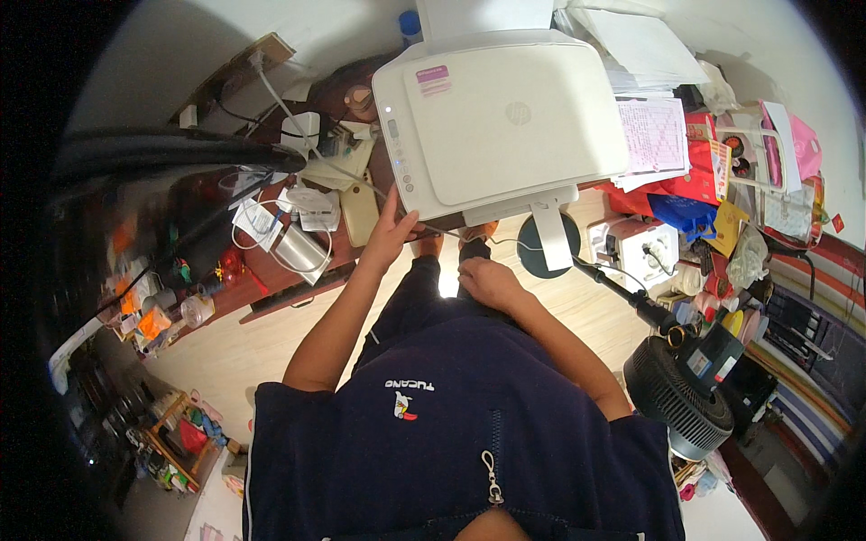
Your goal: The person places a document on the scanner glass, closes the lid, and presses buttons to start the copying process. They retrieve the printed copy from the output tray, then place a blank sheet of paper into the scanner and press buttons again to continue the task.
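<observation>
A white printer [514, 126] with a closed flat lid and a button strip on its left edge stands on the dark red-brown desk. My left hand [393, 236] grips its front left corner, with the thumb at the front edge and fingers along the left side. Below the printer's front, a white output flap [551, 236] sticks out. My right hand [492, 283] is lowered in front of my dark trousers, away from the printer. Its fingers are curled, and whatever may be inside them is hidden.
Left of the printer lie a pale flat case [361, 213], a silver box [302, 252] and white cables. Papers [651, 135] and bags crowd the right side. A white power-socket box [636, 251], a round dark base [547, 243] and a black fan [678, 397] stand at right.
</observation>
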A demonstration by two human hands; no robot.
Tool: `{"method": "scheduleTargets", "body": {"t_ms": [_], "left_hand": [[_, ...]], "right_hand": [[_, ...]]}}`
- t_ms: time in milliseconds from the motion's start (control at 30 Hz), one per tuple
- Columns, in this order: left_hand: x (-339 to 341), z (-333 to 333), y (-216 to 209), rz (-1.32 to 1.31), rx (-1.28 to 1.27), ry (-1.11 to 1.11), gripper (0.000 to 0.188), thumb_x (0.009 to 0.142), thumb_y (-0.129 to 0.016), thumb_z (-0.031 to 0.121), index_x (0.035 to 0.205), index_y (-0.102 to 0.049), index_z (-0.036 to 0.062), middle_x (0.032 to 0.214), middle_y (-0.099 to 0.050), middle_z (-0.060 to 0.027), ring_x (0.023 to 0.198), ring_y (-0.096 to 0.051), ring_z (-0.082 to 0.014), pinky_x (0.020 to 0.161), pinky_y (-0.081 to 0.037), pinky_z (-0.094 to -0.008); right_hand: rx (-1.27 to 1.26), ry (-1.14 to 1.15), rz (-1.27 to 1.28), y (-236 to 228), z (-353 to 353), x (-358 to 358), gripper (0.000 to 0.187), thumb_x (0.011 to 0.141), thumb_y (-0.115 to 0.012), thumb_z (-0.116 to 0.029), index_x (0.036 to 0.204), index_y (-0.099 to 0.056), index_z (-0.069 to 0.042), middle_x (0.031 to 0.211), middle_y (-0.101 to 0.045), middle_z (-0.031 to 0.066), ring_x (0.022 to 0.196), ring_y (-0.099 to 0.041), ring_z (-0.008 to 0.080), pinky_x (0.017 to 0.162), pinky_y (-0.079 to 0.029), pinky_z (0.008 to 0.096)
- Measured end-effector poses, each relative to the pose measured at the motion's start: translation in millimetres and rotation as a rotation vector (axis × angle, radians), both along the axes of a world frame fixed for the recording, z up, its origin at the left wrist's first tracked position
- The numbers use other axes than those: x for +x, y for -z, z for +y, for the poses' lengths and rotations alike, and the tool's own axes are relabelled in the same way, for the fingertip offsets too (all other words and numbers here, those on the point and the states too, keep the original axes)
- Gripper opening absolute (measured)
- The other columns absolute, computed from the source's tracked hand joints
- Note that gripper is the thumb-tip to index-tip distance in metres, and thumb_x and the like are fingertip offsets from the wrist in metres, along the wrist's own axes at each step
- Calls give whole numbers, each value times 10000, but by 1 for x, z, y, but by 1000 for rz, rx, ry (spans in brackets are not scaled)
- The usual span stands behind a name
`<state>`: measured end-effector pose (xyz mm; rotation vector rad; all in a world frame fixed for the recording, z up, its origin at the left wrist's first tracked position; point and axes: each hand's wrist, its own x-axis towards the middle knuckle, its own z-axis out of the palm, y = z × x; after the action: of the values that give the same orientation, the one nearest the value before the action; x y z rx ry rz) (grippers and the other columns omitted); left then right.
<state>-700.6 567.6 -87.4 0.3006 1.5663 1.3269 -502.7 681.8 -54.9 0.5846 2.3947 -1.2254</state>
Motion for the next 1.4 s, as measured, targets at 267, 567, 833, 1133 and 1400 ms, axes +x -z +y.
{"method": "scheduleTargets", "body": {"t_ms": [267,567,833,1133,1400], "left_hand": [[2,2,-2,-16,6,-25,720,884,-523,177,1430,-55,143,1226,-479,-100,835,-600,-159,676,-475,-266],[2,1,-1,0,9,-25,710,886,-519,175,1431,-63,158,1185,-503,-101,833,-597,-153,673,-477,-266],[2,1,-1,-4,-13,3,685,899,-486,189,1432,-57,155,1255,-460,-102,886,-595,-165,711,-482,-279],[2,1,0,-5,7,2,681,898,-476,162,1432,-54,161,1264,-449,-104,864,-601,-168,678,-489,-266],[2,1,0,-11,-13,2,693,898,-484,177,1433,-44,170,1251,-460,-101,872,-595,-171,705,-481,-283]], "right_hand": [[-6,-15,-28,4,1,2,235,826,-519,-237,931,-592,-41,914,-606,170,861,-583,332,751,-466,412],[-14,-19,-59,3,2,2,238,835,-512,-239,939,-592,-41,919,-606,173,860,-584,335,754,-463,413],[-24,-20,-89,5,2,3,240,836,-509,-238,938,-594,-37,919,-610,175,863,-585,333,754,-461,408],[-26,-13,-66,8,1,6,241,831,-508,-247,924,-598,-43,895,-612,175,856,-585,334,744,-461,414],[-20,-28,-76,10,1,6,240,836,-501,-249,937,-591,-50,917,-608,175,863,-582,340,748,-459,419]]}}
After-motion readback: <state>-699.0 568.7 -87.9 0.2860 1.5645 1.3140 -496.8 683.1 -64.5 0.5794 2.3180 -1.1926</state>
